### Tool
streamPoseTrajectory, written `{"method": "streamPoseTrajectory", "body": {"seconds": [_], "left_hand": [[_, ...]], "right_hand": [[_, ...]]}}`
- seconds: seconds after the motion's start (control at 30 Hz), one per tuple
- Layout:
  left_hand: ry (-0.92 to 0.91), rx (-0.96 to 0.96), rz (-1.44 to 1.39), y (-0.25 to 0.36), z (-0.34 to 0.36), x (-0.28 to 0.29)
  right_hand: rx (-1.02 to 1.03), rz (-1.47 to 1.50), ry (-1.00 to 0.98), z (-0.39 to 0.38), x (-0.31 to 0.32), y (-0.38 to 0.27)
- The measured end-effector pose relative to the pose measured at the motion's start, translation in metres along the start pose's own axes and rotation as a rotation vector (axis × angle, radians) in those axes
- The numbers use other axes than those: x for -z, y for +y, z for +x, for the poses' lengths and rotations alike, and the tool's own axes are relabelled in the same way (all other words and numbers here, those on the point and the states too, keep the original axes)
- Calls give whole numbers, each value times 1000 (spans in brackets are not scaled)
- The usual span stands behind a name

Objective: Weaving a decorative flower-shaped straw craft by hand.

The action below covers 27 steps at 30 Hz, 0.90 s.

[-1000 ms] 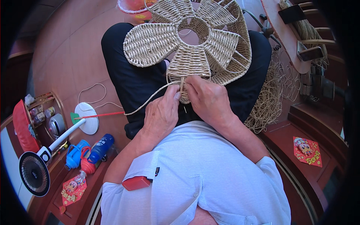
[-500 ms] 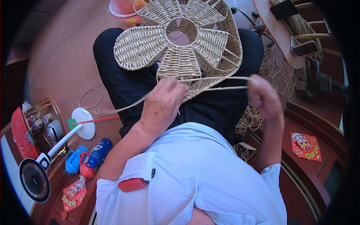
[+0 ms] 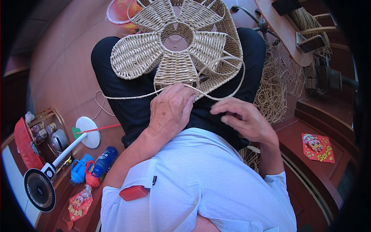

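Note:
A flower-shaped woven straw piece (image 3: 176,69) with a round hole in its middle rests across my lap. My left hand (image 3: 172,106) is closed at the bottom edge of the nearest petal, pinching a pale twisted cord (image 3: 129,97) there. The cord trails off leftward from those fingers, and on the right it makes a big loose loop over the weaving. My right hand (image 3: 245,118) hovers to the right, fingers bent and apart, holding nothing. Its fingertips are close to the bottom of the loop. A wire frame shows between the right-hand petals. My left fingertips are partly hidden.
Loose cord lies in a tangled heap (image 3: 272,92) on the floor at right. A wooden table (image 3: 272,25) with a phone stands at upper right. On the left are a white fan (image 3: 39,190), a blue bottle (image 3: 105,160) and a basket (image 3: 50,116) of small items.
The two taut strands have slackened into a loose loop. My right hand has let go of the cord, moved down and left, and opened. My left hand keeps its place at the petal.

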<state>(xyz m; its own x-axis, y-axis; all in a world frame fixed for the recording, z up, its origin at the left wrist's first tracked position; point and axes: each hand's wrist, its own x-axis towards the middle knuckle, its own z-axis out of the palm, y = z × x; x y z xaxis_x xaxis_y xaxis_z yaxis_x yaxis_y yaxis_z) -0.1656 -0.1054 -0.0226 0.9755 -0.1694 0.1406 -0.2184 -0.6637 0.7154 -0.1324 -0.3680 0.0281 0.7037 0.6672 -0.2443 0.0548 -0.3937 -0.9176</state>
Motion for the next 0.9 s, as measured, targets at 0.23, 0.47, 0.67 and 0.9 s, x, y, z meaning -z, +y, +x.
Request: {"method": "streamPoseTrajectory", "body": {"seconds": [0.23, 0.47, 0.67, 0.9], "left_hand": [[-138, 97, 13, 8, 0, 8], [-124, 110, -2, 3, -2, 3], [-61, 77, -22, 2, -4, 3], [-50, 11, -8, -8, -7, -2]], "right_hand": [[-196, -13, 250, 33, -30, -14], [-160, 132, 336, 63, -50, 3], [-81, 77, 559, 51, -76, 5], [40, 532, 478, 20, -79, -1]]}}
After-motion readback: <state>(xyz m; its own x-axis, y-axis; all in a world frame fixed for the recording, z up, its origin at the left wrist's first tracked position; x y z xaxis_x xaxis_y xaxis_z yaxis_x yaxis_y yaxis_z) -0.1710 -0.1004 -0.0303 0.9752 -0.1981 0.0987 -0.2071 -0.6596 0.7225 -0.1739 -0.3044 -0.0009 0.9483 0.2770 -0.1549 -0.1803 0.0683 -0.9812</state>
